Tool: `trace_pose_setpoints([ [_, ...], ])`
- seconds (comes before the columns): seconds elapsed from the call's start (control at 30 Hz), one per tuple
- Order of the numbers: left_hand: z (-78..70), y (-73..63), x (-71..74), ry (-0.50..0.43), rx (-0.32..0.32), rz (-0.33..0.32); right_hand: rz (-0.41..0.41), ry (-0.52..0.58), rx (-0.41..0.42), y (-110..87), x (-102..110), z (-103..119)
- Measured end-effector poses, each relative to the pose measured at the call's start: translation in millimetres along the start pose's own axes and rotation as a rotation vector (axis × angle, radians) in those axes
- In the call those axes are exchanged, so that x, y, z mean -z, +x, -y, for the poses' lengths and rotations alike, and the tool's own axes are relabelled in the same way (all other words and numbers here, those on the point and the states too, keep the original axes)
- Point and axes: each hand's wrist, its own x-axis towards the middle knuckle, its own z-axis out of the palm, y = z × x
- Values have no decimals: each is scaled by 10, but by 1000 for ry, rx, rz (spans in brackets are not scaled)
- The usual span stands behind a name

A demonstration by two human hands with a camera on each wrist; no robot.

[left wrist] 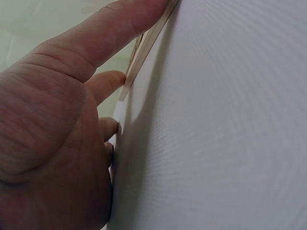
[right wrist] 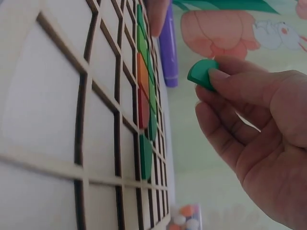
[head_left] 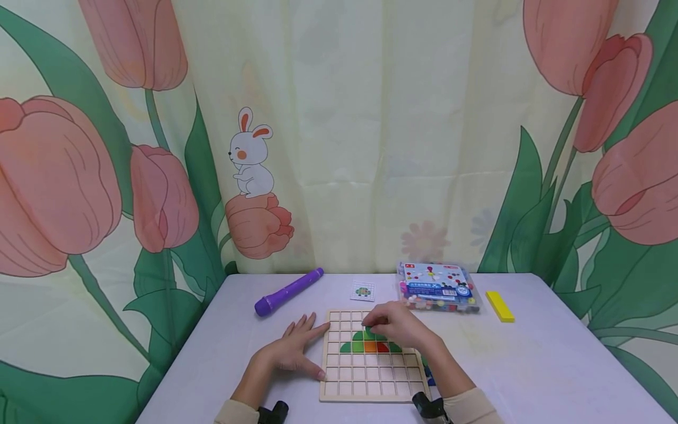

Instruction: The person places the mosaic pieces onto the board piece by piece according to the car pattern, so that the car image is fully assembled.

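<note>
A wooden grid board (head_left: 371, 390) lies on the table in front of me. Green, orange (right wrist: 143, 72) and red (right wrist: 144, 109) tiles fill some of its upper and middle squares. My right hand (head_left: 396, 324) pinches a green tile (right wrist: 201, 74) with one rounded side between thumb and fingers, over the upper part of the board. On the left, my left hand (head_left: 291, 348) spreads its fingers beside the board, with the thumb (left wrist: 115, 31) and a fingertip against its wooden edge. Blue pieces (head_left: 431, 377) beside the board are partly hidden by my right forearm.
Behind the board lie a purple stick with a rounded end (head_left: 288, 292) and a small card with a coloured picture (head_left: 362, 291). A clear box of colourful pieces (head_left: 436, 288) stands back right, with a yellow block (head_left: 499, 307) beside it. A printed curtain hangs behind the table.
</note>
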Motion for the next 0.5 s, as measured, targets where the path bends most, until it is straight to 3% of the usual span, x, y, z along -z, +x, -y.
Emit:
trace_pose_setpoints([
  [0.5, -16, -23, 9, -15, 13, 9, 37, 50, 18, 104, -296, 127],
])
